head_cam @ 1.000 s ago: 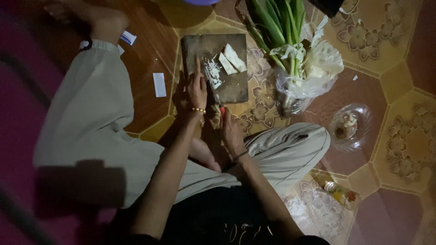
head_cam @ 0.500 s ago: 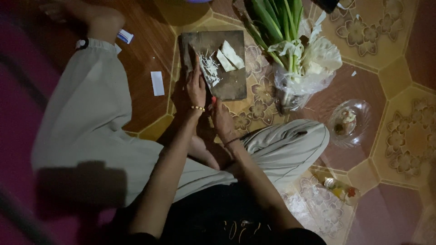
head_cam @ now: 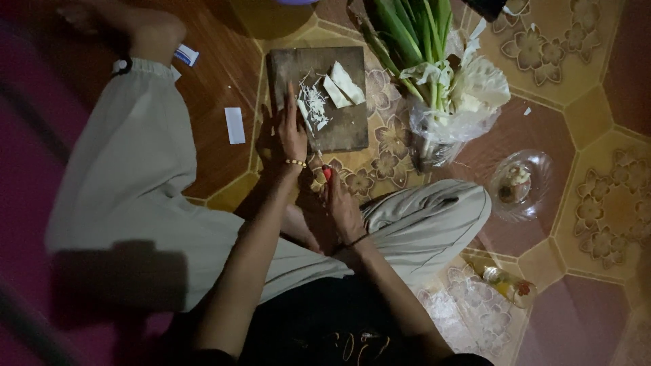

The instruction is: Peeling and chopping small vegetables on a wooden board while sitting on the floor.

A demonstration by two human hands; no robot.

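Observation:
A dark wooden cutting board (head_cam: 349,132) lies on the floor in front of my crossed legs. On it are a heap of thin white vegetable shreds (head_cam: 314,108) and two larger white slices (head_cam: 342,85). My left hand (head_cam: 291,132), with a bead bracelet at the wrist, rests flat on the board's left part, fingertips beside the shreds. My right hand (head_cam: 341,207) is just below the board's near edge and grips a red-handled knife (head_cam: 326,173), its blade pointing towards the board.
A clear plastic bag (head_cam: 444,129) holding green stalks and pale cabbage leaves stands right of the board. Further right sit a glass bowl (head_cam: 519,184) and a small bottle (head_cam: 505,281). A white paper slip (head_cam: 234,125) lies on the floor left of the board.
My right hand with the knife has drawn back a little from the board towards my body. My left hand stays on the board by the shreds.

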